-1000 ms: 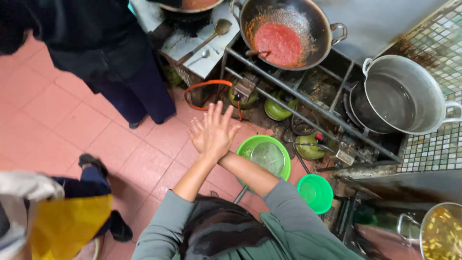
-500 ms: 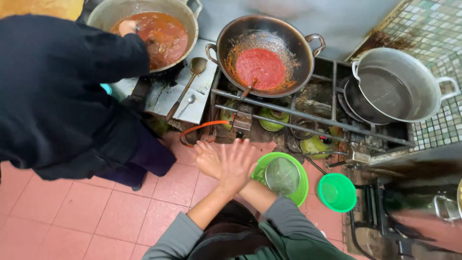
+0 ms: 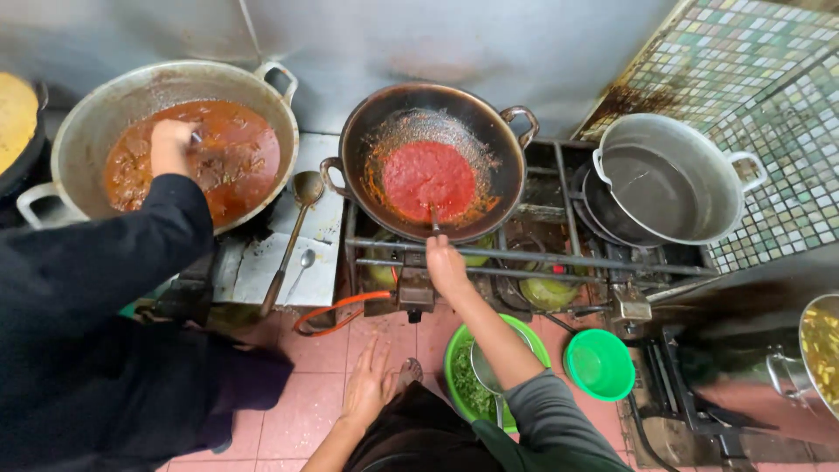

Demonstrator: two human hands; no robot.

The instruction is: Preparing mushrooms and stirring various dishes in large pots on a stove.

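Now the right hand (image 3: 446,267) grips the spoon handle (image 3: 433,217) dipping into red sauce (image 3: 428,179) in the dark wok (image 3: 384,122); left hand (image 3: 369,385) hangs open, fingers spread, over pink tiles (image 3: 297,411). Beside, a black-sleeved co-worker's hand (image 3: 170,144) stirs a big pot (image 3: 87,131).

Dark round wok (image 3: 428,162) with two loop handles, seated level on the burner frame, its inner wall crusted with orange-brown residue. A smooth pool of bright red sauce (image 3: 428,177) lies at the wok's centre. A thin utensil handle (image 3: 433,218) slants from the sauce's near edge over the wok's near rim, its lower end gripped in the right hand (image 3: 447,267).
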